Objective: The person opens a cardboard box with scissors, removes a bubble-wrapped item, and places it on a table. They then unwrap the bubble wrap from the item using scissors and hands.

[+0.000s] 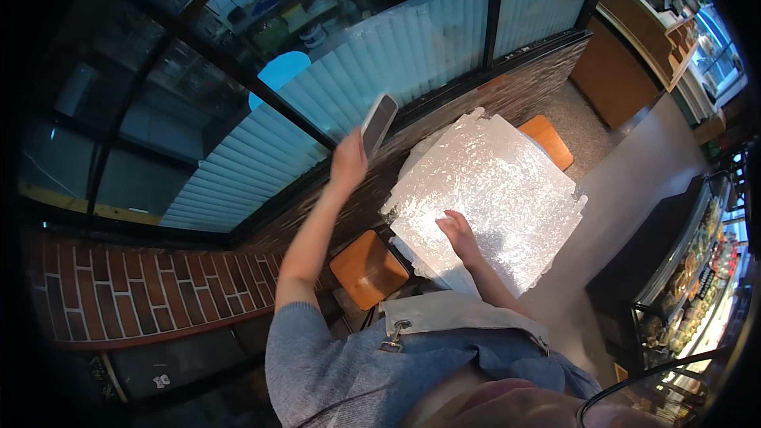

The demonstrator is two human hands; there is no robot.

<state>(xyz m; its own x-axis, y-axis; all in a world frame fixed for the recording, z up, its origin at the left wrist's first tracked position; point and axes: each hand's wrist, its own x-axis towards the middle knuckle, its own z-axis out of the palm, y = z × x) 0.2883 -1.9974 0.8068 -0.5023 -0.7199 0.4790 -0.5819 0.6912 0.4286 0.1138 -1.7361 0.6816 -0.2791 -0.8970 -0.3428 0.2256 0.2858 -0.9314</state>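
Note:
My left hand (349, 160) is raised at the glass partition, gripping a flat rectangular object (379, 122) with a white edge and a grey face. Whether it is a phone or a wiping pad is hard to tell. That object's end lies close in front of the pane. My right hand (461, 238) is over a small table covered with shiny, wrinkled clear plastic (499, 190). Nothing shows in its loosely bent fingers, and whether they touch the plastic is unclear.
Wooden stools (370, 269) stand at the table's near and far corners. Black-framed glass (416, 47) with pale pleated screening rises from a low brick wall (148, 285). On the right are a lit display case (672, 303) and, farther back, a wooden counter (624, 65).

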